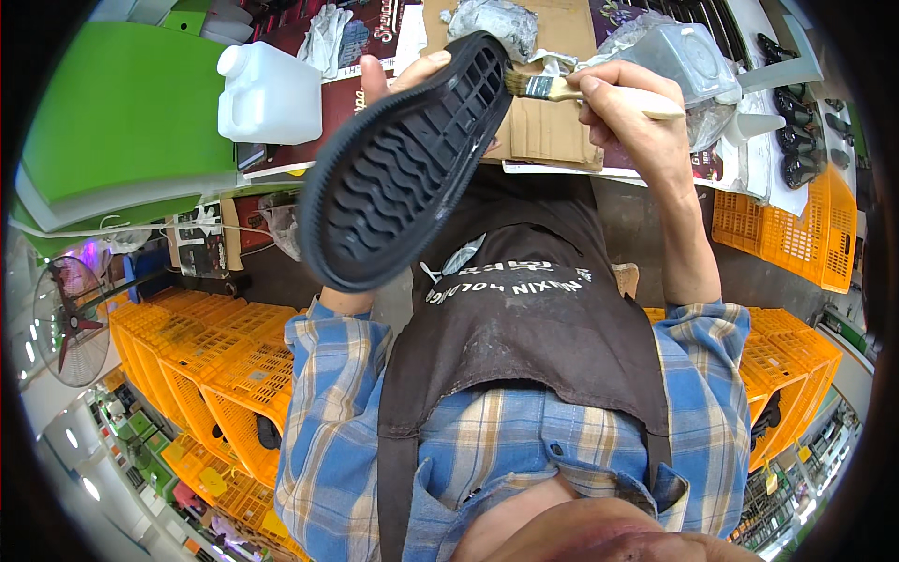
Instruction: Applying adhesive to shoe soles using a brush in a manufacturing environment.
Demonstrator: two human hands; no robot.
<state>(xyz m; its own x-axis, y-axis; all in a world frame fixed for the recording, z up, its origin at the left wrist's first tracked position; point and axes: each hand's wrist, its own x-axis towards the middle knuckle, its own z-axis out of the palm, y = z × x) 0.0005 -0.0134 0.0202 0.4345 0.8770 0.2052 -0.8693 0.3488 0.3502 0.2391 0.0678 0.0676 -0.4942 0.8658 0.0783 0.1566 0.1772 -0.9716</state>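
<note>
My left hand (423, 70) is closed round a black rubber shoe sole (398, 178), held up tilted with its wavy and blocky tread showing. Most of that hand is hidden behind the sole; a few fingertips show at its left edge. Whether a shoe upper is attached behind it I cannot tell. In my right hand (646, 108) is a paintbrush (557, 87) with a pale wooden handle, pinched between thumb and fingers. Its bristles touch the sole's right edge, close to the narrower upper end.
Beyond the sole, a table bears brown cardboard (552, 136), a white plastic jug (272, 98), a plastic-wrapped lump (494, 28) and a clear plastic container (679, 61). Black shoes (798, 140) line the far right. Orange crates (206, 365) stand on both sides, with a fan (70, 318) at left.
</note>
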